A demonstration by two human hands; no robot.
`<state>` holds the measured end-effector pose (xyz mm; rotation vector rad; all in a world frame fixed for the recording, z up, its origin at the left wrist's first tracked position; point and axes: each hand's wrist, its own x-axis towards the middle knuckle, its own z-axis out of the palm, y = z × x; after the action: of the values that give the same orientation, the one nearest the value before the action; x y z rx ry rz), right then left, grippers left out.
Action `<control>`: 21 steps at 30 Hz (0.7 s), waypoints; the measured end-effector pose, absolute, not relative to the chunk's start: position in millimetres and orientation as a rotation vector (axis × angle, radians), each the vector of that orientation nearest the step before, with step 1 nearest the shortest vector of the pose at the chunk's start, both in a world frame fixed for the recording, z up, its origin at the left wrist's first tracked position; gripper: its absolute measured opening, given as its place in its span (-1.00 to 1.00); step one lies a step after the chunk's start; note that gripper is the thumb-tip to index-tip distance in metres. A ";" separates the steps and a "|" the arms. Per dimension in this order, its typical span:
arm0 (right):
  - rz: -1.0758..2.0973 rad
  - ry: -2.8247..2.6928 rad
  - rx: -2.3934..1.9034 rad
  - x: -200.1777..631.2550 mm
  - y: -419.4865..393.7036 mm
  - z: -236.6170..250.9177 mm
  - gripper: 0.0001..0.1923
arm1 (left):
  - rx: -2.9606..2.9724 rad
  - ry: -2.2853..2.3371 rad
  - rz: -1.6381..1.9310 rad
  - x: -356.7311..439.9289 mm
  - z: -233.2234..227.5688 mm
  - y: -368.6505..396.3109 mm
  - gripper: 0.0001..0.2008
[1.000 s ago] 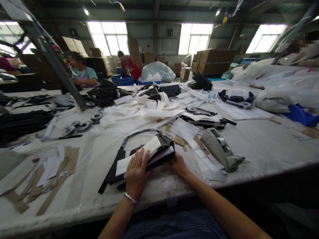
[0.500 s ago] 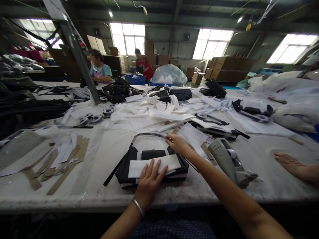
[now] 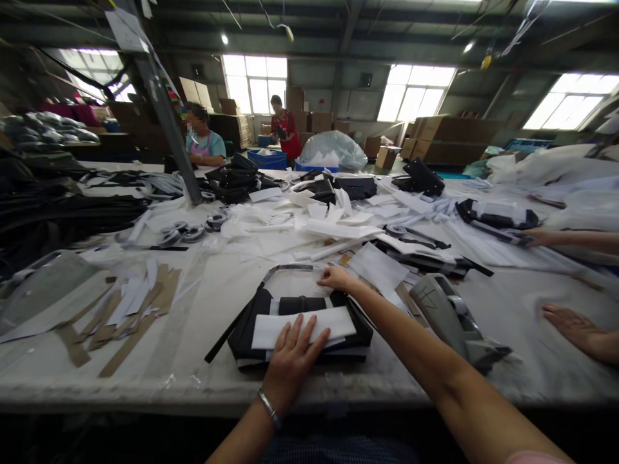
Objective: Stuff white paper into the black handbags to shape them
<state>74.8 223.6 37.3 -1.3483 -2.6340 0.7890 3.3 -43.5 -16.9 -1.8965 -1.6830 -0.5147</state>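
A black handbag [image 3: 242, 338] lies on the white table in front of me, its grey-wrapped handle [image 3: 285, 267] arching up at the far side. A loose black strap [image 3: 220, 338] sticks out to its left. Across the bag's front rests a white foam sheet [image 3: 271, 330]. My left hand [image 3: 296, 351] presses flat on that sheet with fingers spread. At the handle's right side, my right hand [image 3: 337, 279] is closed in a pinch; its fingers partly hide what they grip.
A grey tape dispenser [image 3: 442, 316] stands to the right. Cardboard and paper strips [image 3: 128, 306] lie left; white foam pieces [image 3: 338, 227] and black bags [image 3: 418, 177] fill the table's back. Another person's hand [image 3: 573, 325] rests at the right edge. A metal post [image 3: 167, 109] rises at left.
My right hand has shifted slightly down along the handle's right side. My left hand keeps its place on the foam. Another person's hand now reaches a bag at the far right.
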 end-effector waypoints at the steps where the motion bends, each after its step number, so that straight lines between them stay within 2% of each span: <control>1: 0.824 -2.591 -1.293 79.1 222.2 40.2 -0.87 | -1.905 -1.681 -0.499 2.1 -16.3 -43.3 -0.47; 6: 0.967 -2.396 -1.016 111.1 200.1 55.6 -0.73 | -1.922 -1.698 -0.450 -3.7 -13.8 -40.1 -0.44; 10: 1.027 -2.286 -0.679 146.2 163.3 56.2 -0.78 | -1.919 -1.729 -0.429 -9.1 -13.1 -33.3 -0.44; 13: 0.862 -2.344 -0.541 168.5 130.7 48.2 -0.78 | -1.912 -1.752 -0.426 -12.4 -13.2 -28.1 -0.42; 19: 0.398 -2.396 -0.235 189.2 92.2 16.7 -0.55 | -1.953 -1.834 -0.459 -11.5 -8.9 -25.7 -0.46; 21: 0.303 -2.359 -0.220 190.5 88.6 5.1 -0.52 | -1.984 -1.889 -0.498 -8.8 -5.7 -26.3 -0.34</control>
<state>190.5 88.6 5.1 -0.2197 -2.3587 0.3028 -8.8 -26.3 -5.7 -1.9835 -1.8895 -0.4978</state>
